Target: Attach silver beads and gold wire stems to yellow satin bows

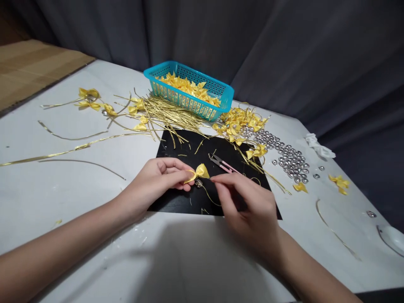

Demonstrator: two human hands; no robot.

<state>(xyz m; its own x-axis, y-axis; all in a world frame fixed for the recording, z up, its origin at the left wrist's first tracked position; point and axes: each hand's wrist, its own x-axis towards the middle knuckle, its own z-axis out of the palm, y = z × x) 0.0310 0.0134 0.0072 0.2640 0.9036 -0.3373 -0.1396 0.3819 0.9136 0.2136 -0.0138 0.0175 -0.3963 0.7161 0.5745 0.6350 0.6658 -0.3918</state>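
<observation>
My left hand (167,176) pinches a yellow satin ribbon bow (201,171) by one loop, above a black mat. Just under the bow hangs a small silver bell-like bead (198,183). A thin gold cord (208,197) curves down from the bead towards my right hand. With thumb and forefinger pressed together, my right hand (246,198) grips a fine strand close to the bow's right side; it looks like cord, though its tip is mostly hidden. Pink-handled thread snips (224,164) lie on the black mat (189,206), just beyond my right fingers.
A turquoise basket (227,93) of yellow bows stands at the back. Before it lies a bundle of gold cords (173,113). Finished-looking bows (243,120) and many silver beads (292,162) spread to the right. Loose cords (104,141) lie left; crumpled white tissue (318,145) sits far right.
</observation>
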